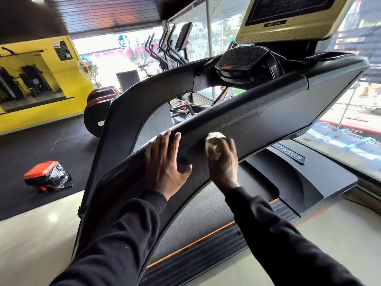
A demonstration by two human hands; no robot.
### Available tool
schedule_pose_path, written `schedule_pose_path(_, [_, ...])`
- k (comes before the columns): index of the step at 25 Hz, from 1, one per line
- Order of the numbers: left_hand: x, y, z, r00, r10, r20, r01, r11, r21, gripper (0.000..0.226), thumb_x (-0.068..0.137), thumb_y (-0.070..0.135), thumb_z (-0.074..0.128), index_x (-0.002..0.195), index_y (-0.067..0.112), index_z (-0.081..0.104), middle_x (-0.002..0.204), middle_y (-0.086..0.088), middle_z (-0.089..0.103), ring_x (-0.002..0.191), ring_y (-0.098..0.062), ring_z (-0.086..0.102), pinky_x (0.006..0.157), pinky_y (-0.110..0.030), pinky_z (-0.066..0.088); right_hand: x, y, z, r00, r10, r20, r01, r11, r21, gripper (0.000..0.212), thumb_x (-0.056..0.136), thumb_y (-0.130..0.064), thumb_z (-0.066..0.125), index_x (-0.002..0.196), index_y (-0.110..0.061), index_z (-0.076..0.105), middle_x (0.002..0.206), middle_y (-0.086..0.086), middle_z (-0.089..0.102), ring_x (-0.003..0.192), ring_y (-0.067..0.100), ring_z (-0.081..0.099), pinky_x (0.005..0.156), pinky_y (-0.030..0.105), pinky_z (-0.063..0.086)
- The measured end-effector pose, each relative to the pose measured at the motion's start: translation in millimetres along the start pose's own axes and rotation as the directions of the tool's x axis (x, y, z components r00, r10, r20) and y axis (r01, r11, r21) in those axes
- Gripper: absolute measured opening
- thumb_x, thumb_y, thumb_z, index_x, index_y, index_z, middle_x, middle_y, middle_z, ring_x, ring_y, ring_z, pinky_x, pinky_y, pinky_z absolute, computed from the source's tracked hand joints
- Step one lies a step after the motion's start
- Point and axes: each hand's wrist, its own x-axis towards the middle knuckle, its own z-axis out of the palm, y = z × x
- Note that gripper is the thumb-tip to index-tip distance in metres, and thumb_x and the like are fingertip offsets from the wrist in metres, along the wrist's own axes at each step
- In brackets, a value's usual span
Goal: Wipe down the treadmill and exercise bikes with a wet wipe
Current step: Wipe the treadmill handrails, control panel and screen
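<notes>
1. the treadmill point(257, 112) is seen from its side and fills most of the view; its black side handrail point(268, 106) runs diagonally from lower left to upper right, with a gold-framed console screen point(288, 19) above it and the running belt point(206, 215), edged in orange, below.
2. further exercise machines point(173, 46) are ranged along the window behind the treadmill.
3. both forearms are covered by black sleeves point(127, 234).
4. the left hand point(165, 159) is laid flat on the handrail, its fingers straight and spread.
5. the right hand point(223, 159) is closed round the wet wipe point(212, 139), which is pressed against the handrail just beside the left hand.
6. a small orange bin with a black liner point(48, 176) is tipped over on the black floor mat point(41, 145), well apart from the treadmill.
</notes>
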Motion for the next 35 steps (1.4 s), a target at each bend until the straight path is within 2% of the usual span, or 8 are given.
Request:
schedule_pose_path(2, [-3, -1, -1, 1.000, 0.002, 0.010, -0.002, 1.000, 0.027, 0.095, 0.073, 0.055, 0.069, 0.152, 0.016, 0.033, 0.157, -0.011, 0.032, 0.140, -0.034, 0.034, 0.116, -0.051, 0.023, -14, 2, 1, 0.946, -0.279, 0.166, 0.286, 0.958, -0.017, 0.013, 0.091, -0.007, 0.061, 0.101, -0.007, 0.069, 0.105, 0.009, 0.060, 0.095, 0.026, 0.055, 0.084, 0.032, 0.046])
schedule_pose_path(6, [-7, 0, -1, 1.000, -0.002, -0.021, 0.003, 1.000, 0.018, 0.095, 0.071, 0.051, 0.072, 0.151, 0.016, 0.035, 0.157, -0.011, 0.033, 0.140, -0.035, 0.036, 0.116, -0.052, 0.024, -6, 21, -9, 0.987, 0.151, -0.046, -0.150, 0.988, 0.032, 0.015, 0.086, -0.008, 0.059, 0.099, -0.011, 0.067, 0.105, 0.007, 0.058, 0.088, 0.024, 0.059, 0.079, 0.034, 0.050])
schedule_pose_path(10, [-9, -1, -2, 1.000, -0.010, -0.028, 0.010, 1.000, 0.014, 0.095, 0.070, 0.051, 0.072, 0.150, 0.016, 0.036, 0.156, -0.011, 0.034, 0.139, -0.034, 0.036, 0.115, -0.052, 0.025, -34, 35, -10, 0.976, -0.125, 0.180, 0.133, 0.990, -0.038, 0.014, 0.085, -0.008, 0.061, 0.098, -0.013, 0.066, 0.101, 0.003, 0.058, 0.089, 0.021, 0.058, 0.076, 0.025, 0.045])
schedule_pose_path(14, [-8, 1, -2, 0.999, -0.017, -0.041, 0.018, 1.000, 0.016, 0.094, 0.069, 0.050, 0.072, 0.150, 0.016, 0.038, 0.155, -0.010, 0.036, 0.139, -0.034, 0.037, 0.115, -0.051, 0.024, -32, 49, -13, 0.963, 0.267, -0.027, -0.268, 0.963, -0.040, 0.014, 0.089, -0.011, 0.061, 0.101, -0.018, 0.061, 0.099, 0.000, 0.053, 0.080, 0.024, 0.060, 0.069, 0.031, 0.047])
schedule_pose_path(18, [-9, 0, -2, 0.999, -0.019, -0.043, 0.020, 1.000, 0.012, 0.094, 0.068, 0.049, 0.072, 0.150, 0.017, 0.037, 0.155, -0.010, 0.036, 0.138, -0.035, 0.037, 0.115, -0.051, 0.025, -58, 44, -8, 0.968, -0.096, 0.233, 0.115, 0.991, -0.071, 0.014, 0.087, -0.009, 0.067, 0.099, -0.017, 0.065, 0.101, -0.002, 0.058, 0.086, 0.016, 0.058, 0.076, 0.026, 0.047])
schedule_pose_path(21, [-10, -2, -2, 0.999, -0.009, -0.045, 0.009, 1.000, 0.006, 0.094, 0.068, 0.048, 0.073, 0.150, 0.016, 0.037, 0.155, -0.010, 0.036, 0.139, -0.034, 0.037, 0.115, -0.051, 0.026, -41, 46, -9, 0.973, 0.231, 0.028, -0.229, 0.972, -0.044, 0.012, 0.089, -0.011, 0.062, 0.099, -0.018, 0.062, 0.100, -0.003, 0.053, 0.083, 0.021, 0.060, 0.074, 0.035, 0.051])
schedule_pose_path(25, [-12, -3, -2, 0.999, -0.014, -0.044, 0.014, 1.000, 0.006, 0.094, 0.068, 0.046, 0.074, 0.150, 0.016, 0.038, 0.156, -0.010, 0.035, 0.139, -0.035, 0.037, 0.115, -0.052, 0.026, -67, 34, -1, 0.959, -0.140, 0.245, 0.160, 0.985, -0.064, 0.019, 0.087, -0.006, 0.062, 0.099, -0.020, 0.065, 0.103, -0.002, 0.058, 0.092, 0.019, 0.056, 0.082, 0.024, 0.043])
schedule_pose_path(35, [-12, -5, -3, 1.000, -0.011, -0.015, 0.011, 1.000, 0.010, 0.096, 0.067, 0.048, 0.073, 0.151, 0.017, 0.036, 0.156, -0.009, 0.034, 0.140, -0.033, 0.035, 0.115, -0.051, 0.026, -36, 5, 5, 0.994, 0.051, 0.101, -0.045, 0.997, -0.055, 0.014, 0.081, -0.007, 0.066, 0.093, -0.014, 0.065, 0.098, 0.000, 0.058, 0.086, 0.023, 0.057, 0.074, 0.035, 0.050])
